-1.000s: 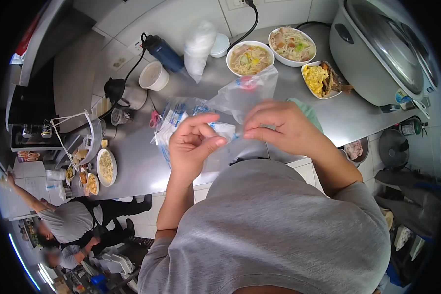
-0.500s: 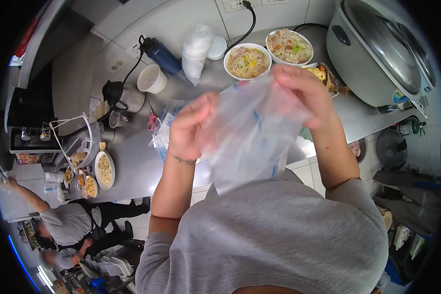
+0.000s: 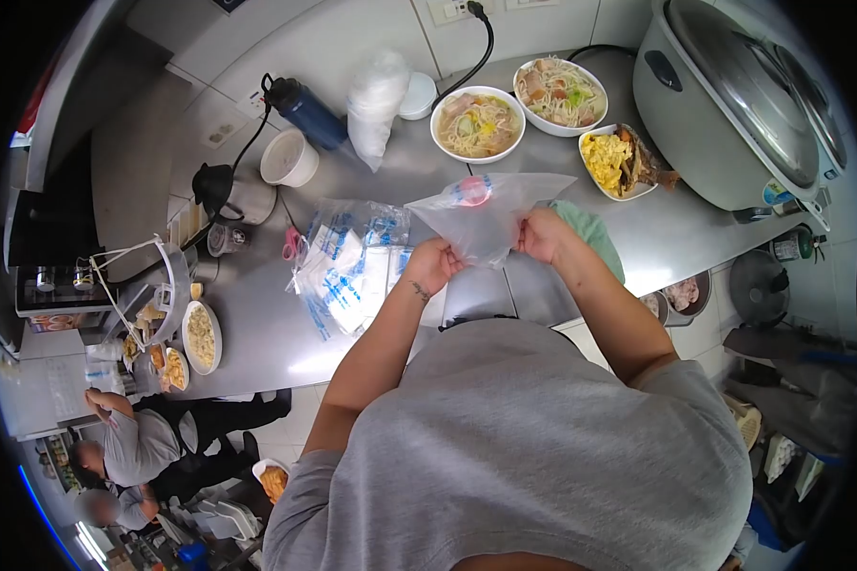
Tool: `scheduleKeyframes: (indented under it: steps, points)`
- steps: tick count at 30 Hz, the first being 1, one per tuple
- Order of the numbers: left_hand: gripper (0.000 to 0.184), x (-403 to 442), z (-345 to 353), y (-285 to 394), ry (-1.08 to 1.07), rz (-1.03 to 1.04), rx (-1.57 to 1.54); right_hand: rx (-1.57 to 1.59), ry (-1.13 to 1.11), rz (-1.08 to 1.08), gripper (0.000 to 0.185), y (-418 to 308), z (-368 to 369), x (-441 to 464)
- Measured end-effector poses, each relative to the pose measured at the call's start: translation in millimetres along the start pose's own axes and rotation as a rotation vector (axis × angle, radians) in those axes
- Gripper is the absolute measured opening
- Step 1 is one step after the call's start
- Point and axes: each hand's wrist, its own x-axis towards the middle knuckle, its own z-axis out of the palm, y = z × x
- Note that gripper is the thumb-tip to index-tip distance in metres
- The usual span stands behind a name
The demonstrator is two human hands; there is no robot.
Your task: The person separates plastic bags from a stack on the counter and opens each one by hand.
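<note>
A clear plastic bag (image 3: 490, 214) is stretched between my two hands over the steel counter. My left hand (image 3: 435, 266) pinches its lower left edge, and my right hand (image 3: 540, 235) pinches the right side. Something round and pink shows at the bag's far end. Left of my left hand lies a pile of flat plastic bags with blue print (image 3: 345, 276). A pale green bag (image 3: 590, 238) is beside my right hand. Beyond the held bag stand two noodle bowls (image 3: 478, 126) (image 3: 560, 93) and a dish of egg and fish (image 3: 619, 160).
A large rice cooker (image 3: 724, 114) is at the right. Along the back stand a blue bottle (image 3: 307, 114), a wrapped white roll (image 3: 373, 114) and a white tub (image 3: 289, 159). Pink scissors (image 3: 291, 244) and food dishes (image 3: 201, 337) are at the left. Two people (image 3: 143, 445) are at lower left.
The bag, raised and blurred near my chest half a second ago, is now lower over the counter. Both hands have come down and closer together. A person at lower left has drawn an arm in.
</note>
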Motion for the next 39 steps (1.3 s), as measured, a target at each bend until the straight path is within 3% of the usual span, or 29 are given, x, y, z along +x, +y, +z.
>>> scheduleKeyframes:
  steps: [5,8,11,14,17,21,24,27,29,32,36,39]
  points:
    - [0.027,-18.1,25.8,15.7,0.129,0.138,0.246,-0.011,0.060,-0.106,0.019,-4.6,12.5,-8.1]
    - [0.030,-17.4,18.4,21.7,0.026,0.191,0.200,-0.066,0.040,-0.187,0.018,-9.3,16.2,-17.3]
    - [0.027,8.3,-6.1,2.4,0.072,-0.005,0.123,-0.037,-0.005,-0.079,0.014,-6.2,8.8,-12.6]
    - [0.025,8.9,1.4,-8.4,0.153,-0.073,0.025,0.041,-0.028,-0.025,0.011,16.4,-34.1,31.2]
    - [0.026,12.1,-12.3,-10.0,0.176,0.007,0.237,0.015,0.035,-0.077,0.010,20.5,-47.3,31.7]
    - [0.028,-16.1,-0.1,3.5,0.044,-0.086,0.098,-0.215,0.022,0.049,0.012,-3.6,-1.0,-33.8]
    - [0.028,-16.3,-0.4,3.9,-0.032,-0.127,0.121,-0.130,-0.058,-0.046,0.011,7.1,-6.3,-27.0]
    - [0.028,-15.0,-5.1,-1.6,-0.089,-0.061,-0.100,0.023,-0.057,0.000,0.013,8.6,-4.1,-22.7]
    - [0.027,-20.1,-7.9,-3.8,-0.056,-0.010,-0.181,-0.021,0.060,-0.047,0.015,28.2,-38.8,4.8]
    - [0.024,-38.6,-9.4,-14.5,0.287,0.371,0.432,-0.244,0.136,-0.192,0.016,46.7,-47.6,-1.1]
    - [0.023,-63.6,-71.5,-28.0,0.708,1.139,1.686,-0.845,0.102,-0.413,0.013,75.3,-41.8,-33.0]
    - [0.026,-76.0,-79.9,-50.9,0.777,1.107,1.830,-1.253,-0.083,-0.744,0.015,88.1,-8.7,-48.4]
